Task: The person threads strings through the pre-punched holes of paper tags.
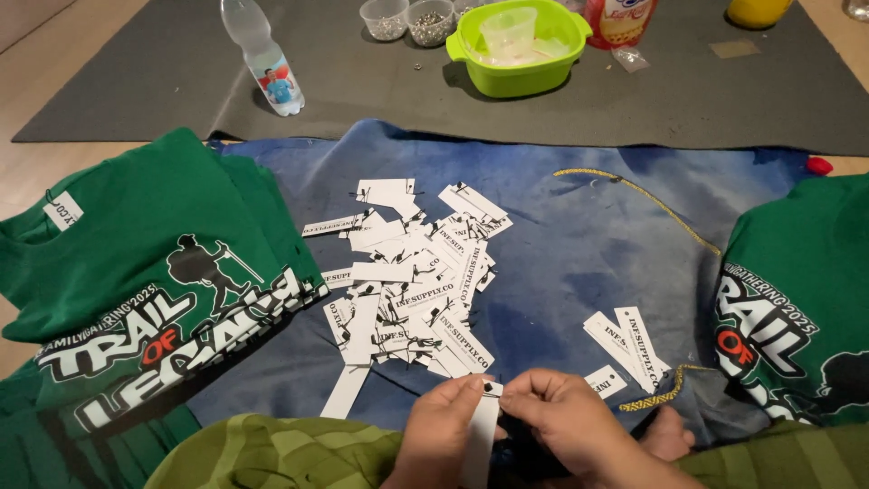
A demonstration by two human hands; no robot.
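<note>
Left hand (441, 433): fingers pinched on the top of a white tag (480, 430), low centre, above the lap. Right hand (570, 421): fingertips pinched at the same tag's upper corner, by a small dark bit at its hole; hands nearly touching. Tag hangs downward between them.

Tag pile (412, 281): loose white strips heaped on a blue cloth (579, 244), just beyond the hands. Three more tags (625, 344) lie apart, right of the pile, near a yellow cord (652, 204).

Green shirts: printed stack at left (145, 272), another at right (797, 299).

Grey mat (634, 100) beyond: bottle (262, 54), green tub (520, 45), two clear cups (407, 20).
</note>
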